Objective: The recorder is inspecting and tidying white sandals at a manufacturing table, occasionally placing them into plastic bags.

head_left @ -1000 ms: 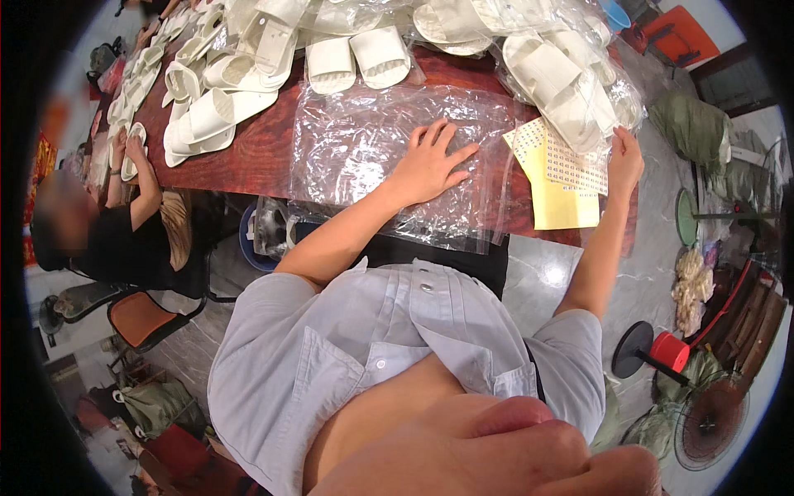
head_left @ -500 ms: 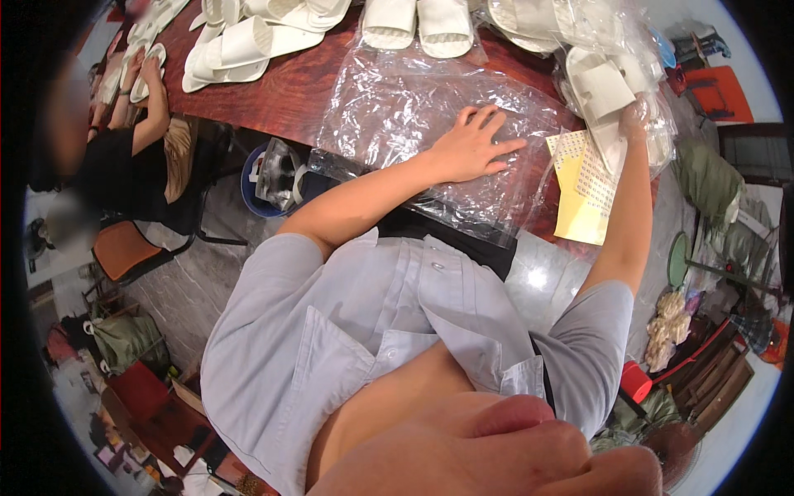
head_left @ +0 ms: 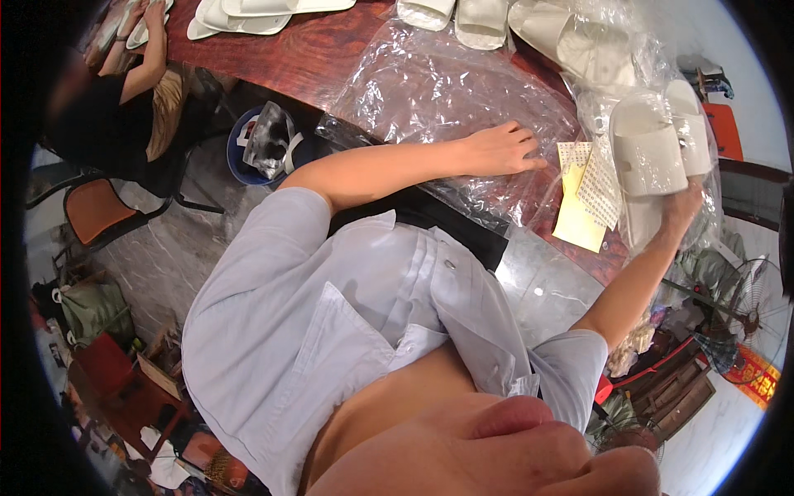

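Slippers (head_left: 653, 153), white, bagged in clear plastic: clamped in right hand (head_left: 682, 207), lifted off the table (head_left: 281, 62) edge. Left hand (head_left: 500, 149) lies flat, fingers spread, pinning the bag stack (head_left: 430, 91) so sheets stay put. Yellow paper (head_left: 579, 219) just beside.

Plastic bags (head_left: 430, 91) on table (head_left: 281, 58), slippers (head_left: 653, 149) right

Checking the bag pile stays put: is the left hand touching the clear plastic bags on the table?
Touching. The head view shows the left hand lying flat on the clear plastic bags, with no gap.
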Motion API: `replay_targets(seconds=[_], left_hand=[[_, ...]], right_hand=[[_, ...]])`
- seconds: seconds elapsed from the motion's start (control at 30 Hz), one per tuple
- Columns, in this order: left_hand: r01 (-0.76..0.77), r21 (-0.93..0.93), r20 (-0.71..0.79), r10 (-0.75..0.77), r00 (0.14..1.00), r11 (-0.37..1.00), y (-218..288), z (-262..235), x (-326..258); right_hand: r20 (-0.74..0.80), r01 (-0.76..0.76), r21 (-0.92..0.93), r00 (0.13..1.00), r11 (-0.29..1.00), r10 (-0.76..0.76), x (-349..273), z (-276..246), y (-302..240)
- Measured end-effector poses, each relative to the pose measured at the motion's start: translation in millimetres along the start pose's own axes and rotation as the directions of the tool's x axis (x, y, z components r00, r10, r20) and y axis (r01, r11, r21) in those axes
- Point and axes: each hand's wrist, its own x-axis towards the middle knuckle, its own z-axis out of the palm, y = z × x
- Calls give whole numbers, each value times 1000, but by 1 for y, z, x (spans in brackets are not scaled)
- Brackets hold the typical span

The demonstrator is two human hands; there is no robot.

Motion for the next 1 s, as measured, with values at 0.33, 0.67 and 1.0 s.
replay_targets(seconds=[0.33,0.67,1.0], left_hand=[[65,-57,123,-58,991,996,12,22,6],[120,-495,112,-74,991,860,48,36,-17],[-48,-991,18,475,880,128,87,-137,14]], right_hand=[[405,-132,593,901,794,-153,-44,65,-192],[564,114,600,642,792,-520,-67,249,-218],[332,666,378,551,643,-766,-74,247,-206]])
